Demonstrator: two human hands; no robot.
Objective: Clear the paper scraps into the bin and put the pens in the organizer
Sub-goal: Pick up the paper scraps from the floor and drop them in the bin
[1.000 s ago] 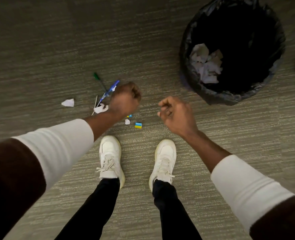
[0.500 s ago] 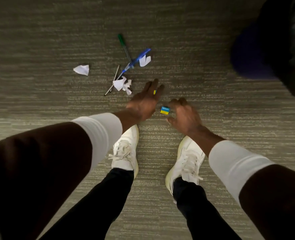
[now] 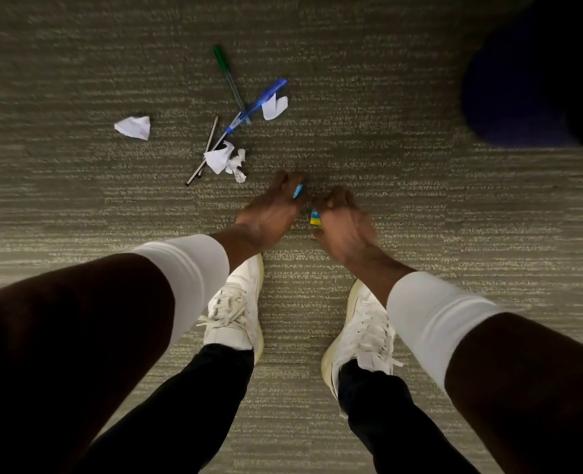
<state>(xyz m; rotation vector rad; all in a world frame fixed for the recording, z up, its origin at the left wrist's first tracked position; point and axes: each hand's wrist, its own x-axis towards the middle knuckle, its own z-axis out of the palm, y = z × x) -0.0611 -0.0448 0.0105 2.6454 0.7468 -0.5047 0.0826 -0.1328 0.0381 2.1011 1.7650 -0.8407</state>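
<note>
Both hands are down at the carpet in front of my white shoes. My left hand (image 3: 271, 212) pinches a small blue scrap (image 3: 298, 191) at its fingertips. Close beside it, my right hand (image 3: 345, 224) curls around a blue and yellow scrap (image 3: 315, 217). Beyond the hands lie a green pen (image 3: 226, 75), a blue pen (image 3: 261, 99) and a thin dark pen (image 3: 208, 148), crossing one another. White paper scraps sit among them: one by the blue pen (image 3: 274, 106), a crumpled pair (image 3: 223, 160) near the dark pen, and one apart at the left (image 3: 133, 127).
The dark bin (image 3: 523, 94) shows only as a blurred edge at the top right. My two shoes (image 3: 235, 309) stand just behind the hands. Grey-green striped carpet (image 3: 420, 200) covers the floor. No organizer is in view.
I have bent lower and the view has swung left, so the bin slid to the corner. Both hands dropped to the floor and closed on the small coloured scraps.
</note>
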